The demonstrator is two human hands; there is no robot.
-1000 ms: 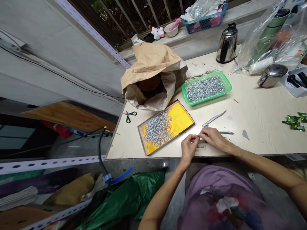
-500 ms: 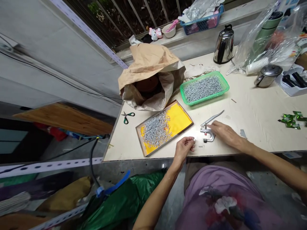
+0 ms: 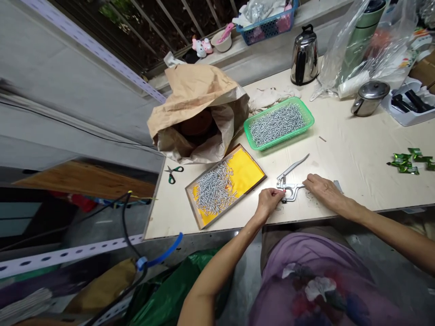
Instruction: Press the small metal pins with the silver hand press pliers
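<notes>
A pair of metal snap-fastener pliers (image 3: 292, 192) lies near the table's front edge, its long lever raised. My right hand (image 3: 322, 192) has its fingers closed on the rear end of the pliers' frame. At the jaw, my left hand (image 3: 270, 201) pinches a small metal piece that its fingertips mostly hide. A tiny metal pin (image 3: 279, 208) lies on the table just below the jaw. To the left, a shallow tray (image 3: 253, 184) with a yellow bottom holds a heap of small silvery pins (image 3: 215, 188).
Behind the tray are an open brown paper bag (image 3: 200, 90) and a green basket (image 3: 309, 118) full of metal pins. Scissors (image 3: 175, 173) lie at left. A kettle (image 3: 305, 56), a lidded steel cup (image 3: 370, 98) and green wrappers (image 3: 406, 163) are toward the right.
My left hand has moved right, bringing its fingertips to the pliers' jaw. My right hand has shifted from the upper frame to its rear end. The view has shifted slightly.
</notes>
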